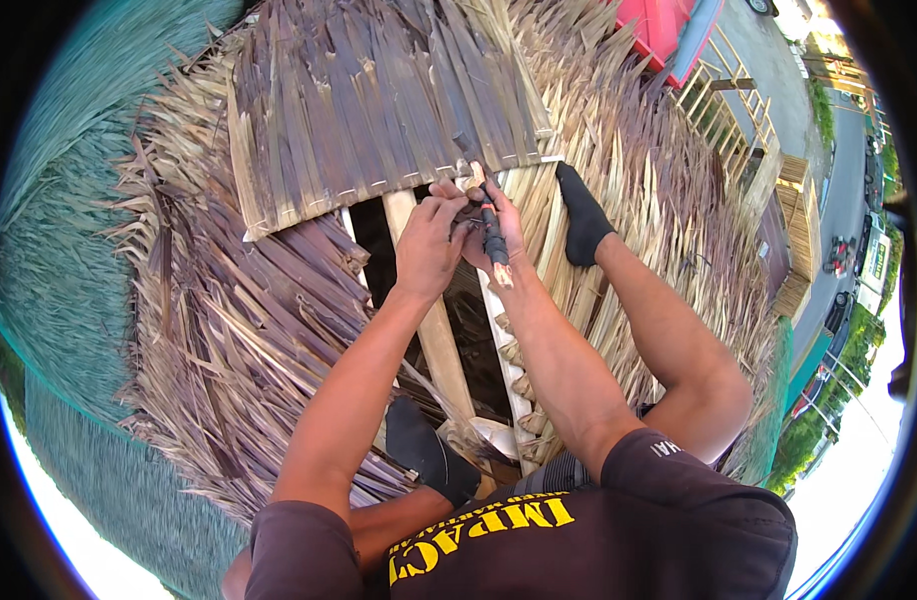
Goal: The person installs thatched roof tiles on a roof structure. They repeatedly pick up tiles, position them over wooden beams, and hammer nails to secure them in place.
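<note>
My right hand (511,228) is wrapped around a tool with a wooden handle bound in black tape (492,232), its bare wood splintered at the near end. The tool's far end is dark and rests close to the thatch panel, and its kind is not clear. Right beside it, my left hand (431,240) has its fingers pinched together; what they hold, if anything, is too small to name. Just beyond both hands lies a brown palm-leaf thatch panel (379,120) with a stitched lower edge. Under my hands a wooden rafter (439,345) crosses a dark gap in the roof.
Layered dry thatch (249,340) slopes away on both sides. One dark-socked foot (584,215) braces on the right, another (429,455) near the gap. A pale batten (506,355) borders the opening. Green netting (69,220) lies left; a road (834,240) runs far below right.
</note>
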A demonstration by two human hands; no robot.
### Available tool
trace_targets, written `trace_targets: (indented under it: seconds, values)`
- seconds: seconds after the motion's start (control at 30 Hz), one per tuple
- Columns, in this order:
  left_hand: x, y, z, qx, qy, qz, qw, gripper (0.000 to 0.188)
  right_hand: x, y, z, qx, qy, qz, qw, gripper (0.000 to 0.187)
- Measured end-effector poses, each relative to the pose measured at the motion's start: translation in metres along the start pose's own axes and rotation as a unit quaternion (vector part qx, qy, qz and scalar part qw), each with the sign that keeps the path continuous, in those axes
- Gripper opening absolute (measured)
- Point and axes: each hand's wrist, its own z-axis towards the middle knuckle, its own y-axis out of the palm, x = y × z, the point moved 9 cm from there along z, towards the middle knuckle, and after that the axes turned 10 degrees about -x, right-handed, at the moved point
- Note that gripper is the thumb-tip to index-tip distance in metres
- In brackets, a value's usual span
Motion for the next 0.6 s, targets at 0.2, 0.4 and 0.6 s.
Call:
trace_targets:
  seconds: [0.2, 0.4, 0.6]
  values:
    - [-0.005, 0.016, -0.011, -0.116, 0.063, 0.269, 0.954, 0.022, 0.026, -0.001, 0.000, 0.003, 0.056, -0.031, 0.998, 0.041]
    - [-0.058, -0.011, -0.027, -0.079, -0.036, 0.031, 0.996, 0.019, 0.044, -0.015, 0.006, 0.004, 0.111, -0.035, 0.993, 0.038]
    - [-0.144, -0.099, -0.035, 0.120, -0.084, 0.082, 0.986, 0.019, 0.051, -0.029, -0.020, 0.164, 0.188, -0.319, 0.915, 0.035]
